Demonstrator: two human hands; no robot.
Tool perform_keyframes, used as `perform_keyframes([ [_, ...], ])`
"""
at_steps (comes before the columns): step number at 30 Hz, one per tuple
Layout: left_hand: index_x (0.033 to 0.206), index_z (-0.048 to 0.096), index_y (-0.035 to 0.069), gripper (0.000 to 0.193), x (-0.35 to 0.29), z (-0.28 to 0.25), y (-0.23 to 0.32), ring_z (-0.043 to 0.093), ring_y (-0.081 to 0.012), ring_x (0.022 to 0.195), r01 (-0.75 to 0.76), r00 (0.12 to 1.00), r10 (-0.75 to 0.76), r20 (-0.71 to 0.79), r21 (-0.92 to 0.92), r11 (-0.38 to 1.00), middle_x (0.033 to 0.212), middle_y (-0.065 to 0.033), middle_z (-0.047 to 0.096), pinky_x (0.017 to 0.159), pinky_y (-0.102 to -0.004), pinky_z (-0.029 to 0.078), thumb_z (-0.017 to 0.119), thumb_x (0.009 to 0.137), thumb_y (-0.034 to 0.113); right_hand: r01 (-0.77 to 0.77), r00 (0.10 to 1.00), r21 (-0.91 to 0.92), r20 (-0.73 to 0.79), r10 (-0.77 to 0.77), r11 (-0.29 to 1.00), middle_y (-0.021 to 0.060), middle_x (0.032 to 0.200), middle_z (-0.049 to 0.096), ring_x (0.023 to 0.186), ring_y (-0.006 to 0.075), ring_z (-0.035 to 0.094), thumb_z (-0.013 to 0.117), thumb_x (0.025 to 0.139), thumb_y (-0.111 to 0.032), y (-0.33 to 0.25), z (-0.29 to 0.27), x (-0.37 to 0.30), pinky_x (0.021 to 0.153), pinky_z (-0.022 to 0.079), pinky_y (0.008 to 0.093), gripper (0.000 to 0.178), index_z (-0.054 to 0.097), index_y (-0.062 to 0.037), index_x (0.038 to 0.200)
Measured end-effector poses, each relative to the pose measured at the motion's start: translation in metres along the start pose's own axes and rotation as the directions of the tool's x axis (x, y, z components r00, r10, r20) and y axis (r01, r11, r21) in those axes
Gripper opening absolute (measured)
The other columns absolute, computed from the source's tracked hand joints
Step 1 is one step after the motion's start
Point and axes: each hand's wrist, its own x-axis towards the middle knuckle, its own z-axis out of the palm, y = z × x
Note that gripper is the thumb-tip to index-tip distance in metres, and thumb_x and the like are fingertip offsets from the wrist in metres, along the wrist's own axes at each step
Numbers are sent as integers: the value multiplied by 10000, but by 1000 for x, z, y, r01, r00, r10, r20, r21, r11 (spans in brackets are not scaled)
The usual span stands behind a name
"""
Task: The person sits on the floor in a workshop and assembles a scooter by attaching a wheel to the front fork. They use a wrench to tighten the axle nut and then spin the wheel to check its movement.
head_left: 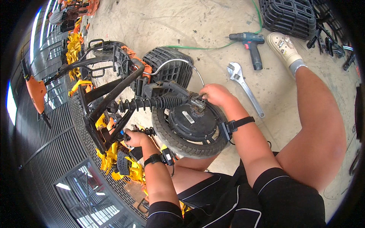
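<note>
A black scooter frame (123,85) leans over on the left, with its wheel (190,127) on the side towards me. The wheel has a knobbly tyre and a round black hub. A black coil-spring shock absorber (152,103) runs from the frame to the wheel's axle bracket (197,103). Beside that bracket my right hand (216,95) is closed, its fingertips pinched on something small that I cannot make out. Lower down, my left hand (135,138) is curled closed at the frame, near a second spring (147,131); what it grips is hidden.
On the concrete floor to the right lie an adjustable wrench (245,87) and a cordless drill (249,43). A green hose (216,48) runs past the drill. Black plastic crates (289,17) stand at the far right. My shoe (282,47) is beside the drill. Yellow parts (133,171) are at the left.
</note>
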Motion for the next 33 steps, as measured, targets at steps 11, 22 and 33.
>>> perform_keyframes([
  [11, 1315, 555, -74, 721, -5, -7, 6, 631, -401, 1086, 97, 990, -93, 105, -34, 995, 1268, -276, 639, 975, -456, 462, 782, 844, 422, -7, 998, -59, -70, 3, 998, 103, 1026, 702, 1021, 323, 666, 668, 838, -87, -2, 9, -5, 853, 551, 439, 227, 765, -169, 1026],
  [22, 1216, 581, -69, 533, -4, 6, 2, 679, -259, 692, 171, 983, -158, 90, -156, 973, 1002, -193, 712, 607, -371, 559, 783, 868, 280, -142, 967, -147, 189, 169, 979, 202, 1075, 709, 1033, 400, 667, 575, 816, -15, -26, -16, -4, 866, 541, 472, 322, 733, -92, 1086],
  [33, 1200, 597, -76, 527, 14, 5, -24, 656, -313, 864, 56, 998, -54, 37, -54, 997, 1048, -215, 707, 835, -430, 520, 788, 851, 269, -124, 968, -88, 210, 140, 988, 221, 1063, 706, 1011, 422, 667, 593, 794, -23, -23, -19, -10, 855, 541, 477, 316, 721, -67, 1080],
])
